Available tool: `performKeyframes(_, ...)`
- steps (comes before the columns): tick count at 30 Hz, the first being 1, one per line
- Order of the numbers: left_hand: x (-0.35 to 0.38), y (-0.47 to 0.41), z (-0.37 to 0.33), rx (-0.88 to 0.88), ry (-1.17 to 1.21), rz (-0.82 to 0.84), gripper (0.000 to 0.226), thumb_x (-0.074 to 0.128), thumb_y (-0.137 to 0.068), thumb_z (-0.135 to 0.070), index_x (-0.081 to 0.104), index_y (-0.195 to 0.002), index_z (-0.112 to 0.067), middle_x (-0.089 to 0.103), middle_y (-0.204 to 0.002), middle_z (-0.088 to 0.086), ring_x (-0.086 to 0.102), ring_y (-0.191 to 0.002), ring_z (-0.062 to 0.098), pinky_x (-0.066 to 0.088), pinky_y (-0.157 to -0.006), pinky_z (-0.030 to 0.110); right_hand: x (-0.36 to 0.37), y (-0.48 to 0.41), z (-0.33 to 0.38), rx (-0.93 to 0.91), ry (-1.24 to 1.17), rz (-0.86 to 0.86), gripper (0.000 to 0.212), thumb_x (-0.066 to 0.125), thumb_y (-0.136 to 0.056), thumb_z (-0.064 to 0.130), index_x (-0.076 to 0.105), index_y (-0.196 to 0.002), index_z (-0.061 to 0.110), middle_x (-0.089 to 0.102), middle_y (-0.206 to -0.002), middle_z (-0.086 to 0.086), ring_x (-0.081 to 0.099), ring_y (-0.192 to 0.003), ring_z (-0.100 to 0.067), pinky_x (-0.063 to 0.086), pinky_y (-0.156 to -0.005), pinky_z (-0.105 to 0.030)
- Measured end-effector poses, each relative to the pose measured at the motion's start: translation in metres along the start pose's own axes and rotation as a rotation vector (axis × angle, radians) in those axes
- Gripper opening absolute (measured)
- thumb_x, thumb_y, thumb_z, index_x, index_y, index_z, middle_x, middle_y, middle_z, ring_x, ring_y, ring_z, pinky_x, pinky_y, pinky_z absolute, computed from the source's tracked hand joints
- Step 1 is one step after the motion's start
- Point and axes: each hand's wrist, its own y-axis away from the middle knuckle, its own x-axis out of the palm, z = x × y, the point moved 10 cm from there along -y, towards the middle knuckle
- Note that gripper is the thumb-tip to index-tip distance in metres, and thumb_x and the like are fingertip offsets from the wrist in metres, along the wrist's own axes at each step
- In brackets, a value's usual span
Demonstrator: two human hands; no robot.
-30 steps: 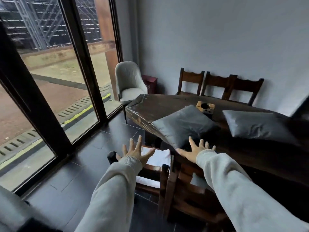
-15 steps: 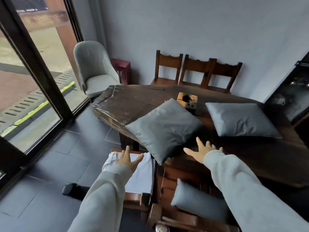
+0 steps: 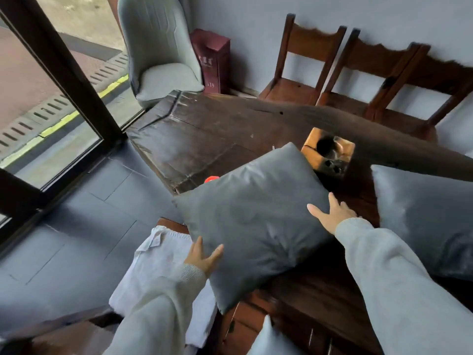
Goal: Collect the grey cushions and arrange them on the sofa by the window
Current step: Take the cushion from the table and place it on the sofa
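Observation:
A grey cushion (image 3: 256, 221) lies on the dark wooden table (image 3: 204, 139), hanging over its near edge. My left hand (image 3: 203, 256) touches the cushion's lower left edge, fingers spread against it. My right hand (image 3: 331, 213) rests on its right edge, fingers partly behind the fabric. Neither hand has closed around it. A second grey cushion (image 3: 425, 216) lies on the table to the right. The corner of a third, lighter cushion (image 3: 268, 339) shows at the bottom, on a wooden seat.
A white cloth (image 3: 158, 272) lies on a wooden chair below the table. A wooden block holder (image 3: 329, 155) stands behind the cushion. A grey upholstered chair (image 3: 158, 52) and a maroon box (image 3: 212, 60) sit by the window; wooden chairs (image 3: 358, 73) line the wall.
I have leaned in over the table. Both hands have moved forward from the air in front of the cushion to touch its left and right edges.

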Motion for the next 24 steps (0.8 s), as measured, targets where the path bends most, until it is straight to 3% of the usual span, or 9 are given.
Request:
performKeyframes(3, 0.020, -0.036, 0.008, -0.118, 0.200, -0.068, 0.082, 0.071, -0.096, -0.041, 0.028, -0.161, -0.017, 0.042, -0.162, 0.012, 0.044, -0.146, 0.033, 0.034, -0.121, 0.037, 0.015, -0.051, 0.008, -0.011, -0.055, 0.025, 0.099, 0.034, -0.091, 0.085, 0.004, -0.169, 0.030, 0.016, -0.174, -0.013, 0.023, -0.157, -0.039, 0.014, -0.126, -0.056)
performKeyframes(7, 0.014, -0.049, 0.016, -0.243, 0.230, -0.246, 0.093, 0.074, -0.091, -0.049, 0.020, -0.165, -0.030, 0.032, -0.155, 0.020, 0.041, -0.143, 0.038, 0.029, -0.120, 0.042, 0.023, -0.078, 0.024, -0.015, -0.182, 0.010, 0.099, 0.042, -0.094, 0.079, 0.008, -0.169, 0.024, 0.018, -0.173, -0.017, 0.019, -0.158, -0.039, 0.015, -0.126, -0.057)
performKeyframes(11, 0.002, -0.064, 0.022, -0.248, 0.297, -0.328, 0.098, 0.082, -0.085, -0.045, 0.025, -0.163, -0.027, 0.041, -0.152, 0.020, 0.045, -0.139, 0.039, 0.034, -0.117, 0.043, 0.023, -0.098, 0.029, -0.002, -0.270, -0.046, 0.097, 0.043, -0.095, 0.077, 0.012, -0.169, 0.021, 0.024, -0.172, -0.015, 0.023, -0.156, -0.039, 0.015, -0.126, -0.057)
performKeyframes(16, -0.007, -0.068, 0.029, -0.163, 0.403, -0.296, 0.095, 0.095, -0.072, -0.026, 0.041, -0.150, -0.021, 0.062, -0.143, 0.007, 0.062, -0.127, 0.034, 0.045, -0.115, 0.048, 0.016, -0.090, 0.017, 0.062, -0.406, -0.159, 0.103, 0.069, -0.087, 0.066, 0.028, -0.164, 0.010, 0.042, -0.161, -0.022, 0.038, -0.148, -0.042, 0.033, -0.119, -0.055)
performKeyframes(21, -0.045, -0.038, 0.037, -0.149, 0.476, -0.329, 0.089, 0.094, -0.071, -0.010, 0.047, -0.146, -0.013, 0.065, -0.138, 0.011, 0.063, -0.126, 0.035, 0.046, -0.114, 0.048, 0.011, -0.049, 0.036, 0.061, -0.506, -0.139, 0.079, 0.087, -0.078, 0.051, 0.062, -0.135, 0.003, 0.064, -0.138, -0.021, 0.057, -0.129, -0.042, 0.047, -0.105, -0.047)
performKeyframes(24, -0.085, -0.015, 0.060, -0.179, 0.507, -0.380, 0.068, 0.090, -0.073, -0.004, 0.058, -0.133, -0.009, 0.071, -0.116, 0.012, 0.069, -0.109, 0.032, 0.051, -0.093, 0.034, 0.020, -0.011, 0.055, 0.027, -0.536, -0.104, 0.059, 0.089, -0.076, 0.046, 0.072, -0.114, 0.004, 0.072, -0.122, -0.020, 0.064, -0.117, -0.042, 0.052, -0.098, -0.045)
